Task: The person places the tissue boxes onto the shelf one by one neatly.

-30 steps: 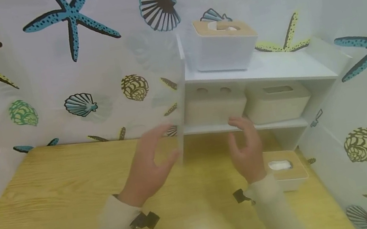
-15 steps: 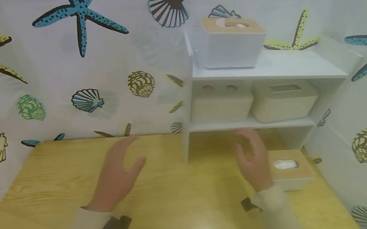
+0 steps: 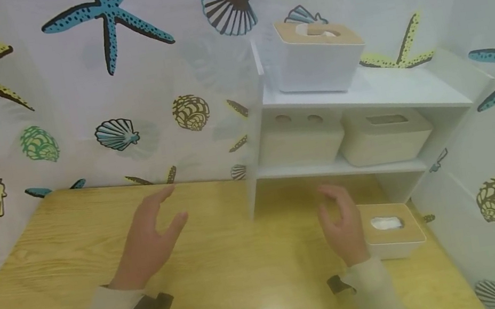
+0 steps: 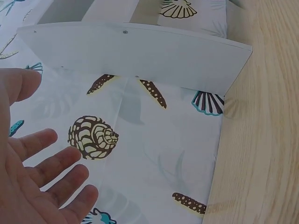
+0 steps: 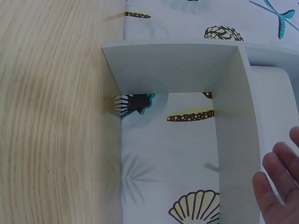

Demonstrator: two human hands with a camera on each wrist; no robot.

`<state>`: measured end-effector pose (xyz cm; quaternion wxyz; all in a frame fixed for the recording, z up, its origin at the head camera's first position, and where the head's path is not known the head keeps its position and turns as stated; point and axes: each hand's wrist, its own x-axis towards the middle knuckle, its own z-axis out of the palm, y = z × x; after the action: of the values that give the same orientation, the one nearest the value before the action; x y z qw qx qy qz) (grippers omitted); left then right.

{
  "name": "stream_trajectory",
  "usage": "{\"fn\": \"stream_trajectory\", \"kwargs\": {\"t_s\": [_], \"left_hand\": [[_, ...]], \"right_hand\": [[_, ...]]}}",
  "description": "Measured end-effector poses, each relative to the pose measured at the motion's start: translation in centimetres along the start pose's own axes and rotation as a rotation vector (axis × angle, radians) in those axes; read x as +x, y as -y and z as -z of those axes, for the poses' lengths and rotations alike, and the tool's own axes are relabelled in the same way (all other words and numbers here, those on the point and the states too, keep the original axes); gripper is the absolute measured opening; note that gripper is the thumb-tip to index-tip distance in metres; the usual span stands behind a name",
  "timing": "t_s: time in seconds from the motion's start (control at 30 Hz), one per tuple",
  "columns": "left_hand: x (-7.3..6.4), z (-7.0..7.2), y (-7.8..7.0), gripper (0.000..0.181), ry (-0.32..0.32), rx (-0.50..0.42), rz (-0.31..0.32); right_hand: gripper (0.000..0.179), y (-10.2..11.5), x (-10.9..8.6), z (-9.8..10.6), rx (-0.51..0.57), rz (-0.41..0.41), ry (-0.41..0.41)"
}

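My left hand (image 3: 146,240) hovers over the wooden table, left of a white shelf unit (image 3: 416,87). Its fingers and thumb are spread loosely, and nothing lies between them. My right hand (image 3: 344,228), fingers bent a little and holding nothing, is in front of the shelf's lower opening. Close on its right, a tissue box (image 3: 396,249) with a wood-coloured lid stands on the table. Another wood-lidded tissue box (image 3: 316,68) sits on the top shelf. Below it, a pale box with two round holes (image 3: 301,143) stands beside a pale box with a slot (image 3: 386,140).
The table (image 3: 226,266) runs back to a white curtain (image 3: 144,84) printed with starfish and shells. The curtain also covers the right side, next to the shelf. In the left wrist view, the shelf's side panel (image 4: 135,51) stands upright at the table's back edge.
My left hand has moved left, away from the shelf. My right hand has drawn back slightly toward me. The boxes stay where they were, while the head view has shifted a little.
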<state>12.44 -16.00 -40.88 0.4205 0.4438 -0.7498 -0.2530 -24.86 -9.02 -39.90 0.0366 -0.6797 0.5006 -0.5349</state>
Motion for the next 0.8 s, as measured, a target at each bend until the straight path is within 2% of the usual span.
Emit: {"fn": "stream_trajectory", "kwargs": {"t_s": [0.2,0.5,0.67,0.8], "left_hand": [[-0.1,-0.1,0.6,0.061,-0.006,0.018,-0.015],[-0.3,-0.2,0.6,0.061,0.022,0.014,0.018],[-0.3,-0.3,0.8,0.060,0.035,0.018,0.019],[-0.5,-0.2,1.1,0.062,0.055,0.028,0.051]], "right_hand": [[0.038,-2.4,-0.8,-0.1,0.000,-0.017,0.017],[0.040,-2.9,-1.2,0.9,-0.051,-0.083,0.070],[0.037,-3.0,-1.3,1.0,-0.059,-0.075,0.090],[0.034,-3.1,-1.4,0.7,-0.056,-0.067,0.101]]}}
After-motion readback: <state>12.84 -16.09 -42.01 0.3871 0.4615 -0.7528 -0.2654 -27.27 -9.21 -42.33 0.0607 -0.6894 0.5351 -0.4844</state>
